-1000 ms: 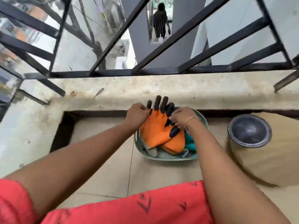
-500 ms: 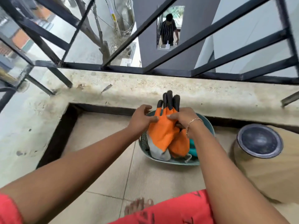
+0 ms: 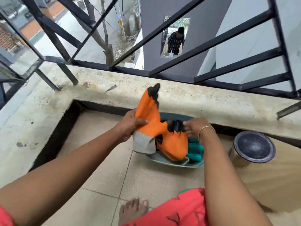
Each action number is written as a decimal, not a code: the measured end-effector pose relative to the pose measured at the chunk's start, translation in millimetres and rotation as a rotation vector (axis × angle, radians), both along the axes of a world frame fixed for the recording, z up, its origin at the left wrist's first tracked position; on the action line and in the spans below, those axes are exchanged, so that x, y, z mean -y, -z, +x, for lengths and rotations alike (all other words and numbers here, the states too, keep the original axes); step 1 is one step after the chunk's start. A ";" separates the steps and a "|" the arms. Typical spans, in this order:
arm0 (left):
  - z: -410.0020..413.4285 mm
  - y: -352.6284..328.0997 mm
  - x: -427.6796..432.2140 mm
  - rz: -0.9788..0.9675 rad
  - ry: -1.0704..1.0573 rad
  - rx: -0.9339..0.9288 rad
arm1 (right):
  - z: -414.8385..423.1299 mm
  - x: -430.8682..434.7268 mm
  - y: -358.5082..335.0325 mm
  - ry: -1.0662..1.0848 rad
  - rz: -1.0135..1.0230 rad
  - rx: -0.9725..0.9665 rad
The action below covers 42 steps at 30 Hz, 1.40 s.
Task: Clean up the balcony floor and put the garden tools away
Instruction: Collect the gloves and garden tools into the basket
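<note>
My left hand [image 3: 130, 126] grips an orange garden glove [image 3: 149, 115] around its palm, thumb across the front and fingers curled behind. The glove stands nearly upright above the basket, its black clawed fingertips pointing up towards the concrete ledge [image 3: 211, 103] and its grey cuff hanging down below my hand. My right hand [image 3: 195, 128], with a thin bracelet [image 3: 206, 128] on the wrist, lies on the black fingertips of a second orange glove [image 3: 175, 145]. That hand is blurred, so I cannot tell whether it pinches the tips or only touches them. The second glove lies in the teal basket [image 3: 169, 162], draped over teal tool handles [image 3: 195, 148] just beside it. The basket sits on the beige tiled floor [image 3: 101, 160], close against the foot of the ledge. To its right stands a brown drum with a dark round lid [image 3: 254, 146]. My bare foot [image 3: 133, 209] shows at the bottom edge
</note>
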State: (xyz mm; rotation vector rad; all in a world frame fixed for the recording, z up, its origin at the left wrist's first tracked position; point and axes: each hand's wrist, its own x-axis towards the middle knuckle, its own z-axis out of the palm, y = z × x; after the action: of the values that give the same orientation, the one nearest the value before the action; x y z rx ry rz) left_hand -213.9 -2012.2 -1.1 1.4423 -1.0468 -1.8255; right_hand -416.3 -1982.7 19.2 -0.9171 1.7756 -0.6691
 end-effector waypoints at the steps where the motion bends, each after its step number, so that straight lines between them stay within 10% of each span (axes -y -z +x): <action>1: 9.3 -2.9 -3.8 -0.010 -0.014 -0.016 | 1.0 -9.2 8.4 -0.072 -0.046 -0.170; 14: 22.5 2.9 -20.7 0.068 -0.134 -0.121 | -4.9 2.0 31.4 -0.202 0.441 -0.191; 20: 14.5 -0.3 -17.8 -0.001 -0.258 -0.173 | -23.6 16.3 4.0 0.121 0.200 0.059; 31: -18.6 -0.8 -20.7 -0.084 -0.220 -0.211 | 8.2 22.8 -76.6 0.108 -0.294 -0.465; 38: -37.2 -12.8 -17.6 0.165 -0.218 -0.509 | 79.0 22.0 -67.4 -0.223 -0.318 0.172; 40: -38.8 -18.7 -9.3 0.091 -0.208 -0.421 | 62.3 25.4 -63.3 -0.104 -0.376 0.212; 42: -49.5 -26.8 8.6 -0.384 -0.200 0.206 | 39.6 27.0 -61.3 0.135 -0.421 0.234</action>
State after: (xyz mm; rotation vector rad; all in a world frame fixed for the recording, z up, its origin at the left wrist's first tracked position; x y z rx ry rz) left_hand -263.4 -2020.8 25.7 1.4559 -1.2258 -1.2731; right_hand -376.8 -2009.7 80.5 -0.9541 1.5218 -1.2190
